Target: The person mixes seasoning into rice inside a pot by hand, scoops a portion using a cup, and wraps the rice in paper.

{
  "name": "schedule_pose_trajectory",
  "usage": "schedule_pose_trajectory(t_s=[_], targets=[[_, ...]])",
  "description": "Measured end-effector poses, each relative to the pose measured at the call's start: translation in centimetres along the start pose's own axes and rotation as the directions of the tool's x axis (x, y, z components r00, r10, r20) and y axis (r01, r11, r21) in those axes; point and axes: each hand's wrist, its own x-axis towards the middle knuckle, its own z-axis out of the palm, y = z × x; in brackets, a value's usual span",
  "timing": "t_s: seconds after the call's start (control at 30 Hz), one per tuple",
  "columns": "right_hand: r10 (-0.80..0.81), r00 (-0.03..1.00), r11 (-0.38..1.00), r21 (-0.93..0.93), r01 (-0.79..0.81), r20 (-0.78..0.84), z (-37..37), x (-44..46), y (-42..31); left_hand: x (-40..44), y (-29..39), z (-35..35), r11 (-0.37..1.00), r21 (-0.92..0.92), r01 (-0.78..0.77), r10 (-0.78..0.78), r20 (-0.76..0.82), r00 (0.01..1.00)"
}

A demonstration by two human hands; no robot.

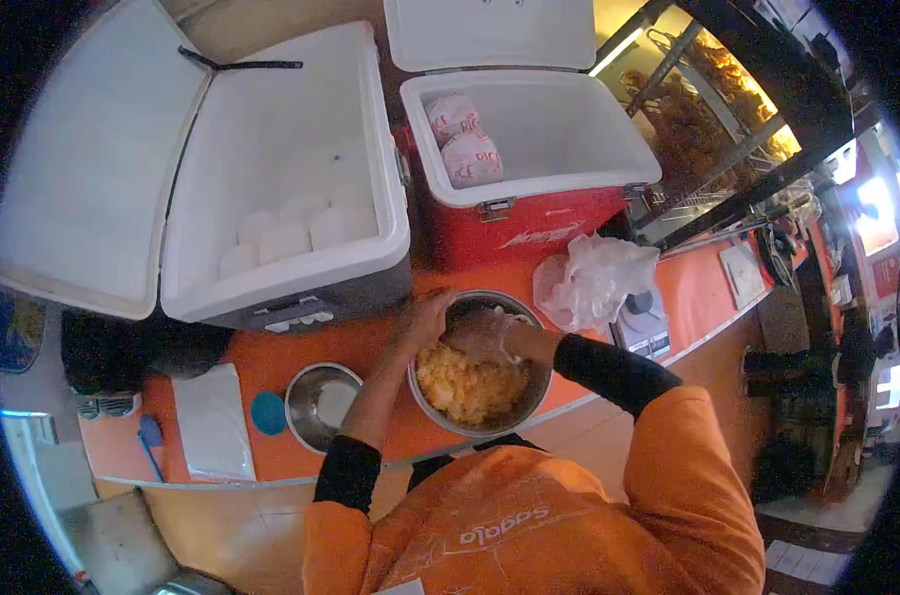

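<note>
A round metal bowl (541, 399) stands on the orange counter in front of me, partly filled with an orange-yellow shredded food (470, 387). My left hand (428, 317) is at the bowl's far left rim, its fingers closed on the edge. Inside the bowl, over the food, my right hand (500, 337) reaches in from the right. It appears to be covered by clear plastic. Its fingers are blurred and partly hidden, so I cannot tell whether they hold food. Left of my left forearm sits a second, smaller metal bowl (301, 402) with something pale inside.
A grey cooler (395, 213) holds several white bundles. A red cooler (539, 223) contains printed wrapped packs (472, 159). Rightward lie a crumpled plastic bag (599, 283) and a scale (643, 322). A teal lid (268, 413), plastic sheets (212, 421) and a blue-handled utensil (151, 436) are leftward.
</note>
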Motion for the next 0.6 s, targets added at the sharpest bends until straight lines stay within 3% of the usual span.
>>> schedule_pose_trajectory(t_s=[0.03, 0.07, 0.13, 0.23, 0.33, 0.37, 0.43, 0.47, 0.53, 0.57, 0.6], targets=[[-0.020, 1.000, 1.000, -0.017, 0.020, 0.022, -0.7, -0.4, -0.5, 0.3, -0.4, 0.2, 0.998, -0.009, -0.062, 0.063, 0.096, 0.993], [-0.027, 0.998, 0.998, -0.049, 0.030, 0.056, -1.4, -1.0, -0.9, 0.4, -0.7, 0.4, 0.998, -0.010, -0.062, 0.062, 0.094, 0.994], [-0.037, 0.988, 0.988, -0.141, 0.058, 0.149, -1.4, -1.9, -0.9, 0.8, -0.8, 0.8, 0.973, 0.173, -0.153, 0.129, 0.140, 0.982], [0.054, 0.993, 0.990, -0.137, -0.038, 0.110, 2.1, -4.7, 0.2, 1.2, 0.7, 0.0, 0.986, 0.095, -0.138, 0.123, 0.143, 0.982], [0.112, 0.991, 0.985, -0.137, -0.101, 0.074, 6.3, -7.6, 2.9, 1.4, 1.1, -0.2, 0.978, 0.131, -0.161, 0.142, 0.147, 0.979], [-0.002, 0.983, 0.986, -0.163, -0.029, -0.186, 8.0, -8.5, 4.5, 1.5, 0.7, 0.2, 0.977, 0.137, -0.166, 0.145, 0.146, 0.979], [-0.125, 0.893, 0.977, -0.211, 0.035, -0.433, 7.0, -9.0, 4.6, 1.4, -0.8, 1.3, 0.941, 0.249, -0.231, 0.212, 0.100, 0.972], [0.041, 0.970, 0.975, -0.204, -0.092, -0.241, 3.7, -9.2, 3.5, 1.0, 0.0, 1.0, 0.939, 0.252, -0.233, 0.214, 0.100, 0.972], [0.214, 0.976, 0.950, -0.224, -0.217, -0.041, 1.5, -9.2, 2.1, 0.0, 2.7, 0.1, 0.954, 0.296, -0.048, 0.049, 0.005, 0.999], [0.266, 0.964, 0.941, -0.226, -0.252, 0.030, 1.3, -9.0, 1.9, -0.6, 2.6, 0.4, 0.953, 0.298, -0.052, 0.053, 0.005, 0.999], [0.295, 0.954, 0.938, -0.209, -0.277, 0.061, 1.7, -8.6, 1.7, -1.6, 2.5, 0.7, 0.985, 0.168, 0.043, -0.020, -0.137, 0.990]])
